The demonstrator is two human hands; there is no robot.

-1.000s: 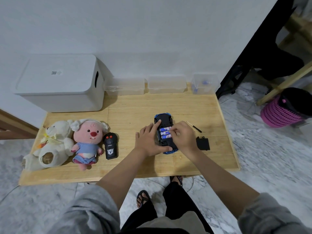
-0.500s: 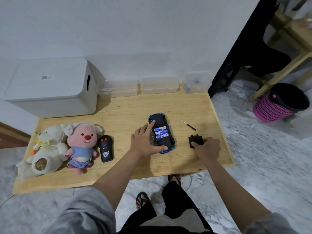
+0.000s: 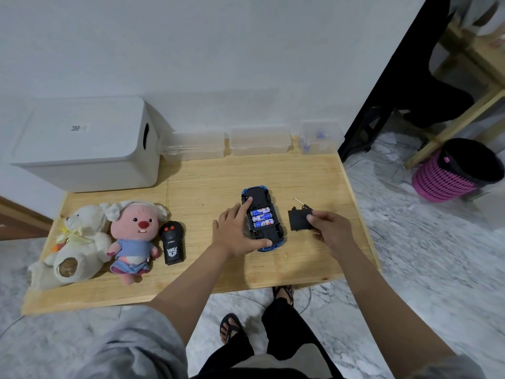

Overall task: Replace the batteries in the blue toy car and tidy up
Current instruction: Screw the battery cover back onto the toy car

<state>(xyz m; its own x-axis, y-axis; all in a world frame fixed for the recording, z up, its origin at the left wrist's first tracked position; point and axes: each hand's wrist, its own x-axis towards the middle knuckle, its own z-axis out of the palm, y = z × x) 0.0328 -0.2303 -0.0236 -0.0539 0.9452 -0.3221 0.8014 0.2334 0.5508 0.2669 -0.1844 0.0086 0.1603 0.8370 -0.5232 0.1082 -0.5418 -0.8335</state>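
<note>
Left hand (image 3: 233, 232) flat, steadying upturned car (image 3: 262, 218) with batteries (image 3: 261, 217) exposed; right hand (image 3: 329, 228) grip pinches black cover (image 3: 298, 220) just right of car.

We had a single view, the head camera, worn high above the wooden counter (image 3: 191, 283) and tilted forward and down; it faced the white wall (image 3: 218, 50) behind the counter; our forearms entered from the bottom edge and both hands sat near mid-frame; wide-angle bending curved the counter's edges; the marble floor (image 3: 423, 242) and our sandalled feet showed below; no second view overlapped it.
</note>
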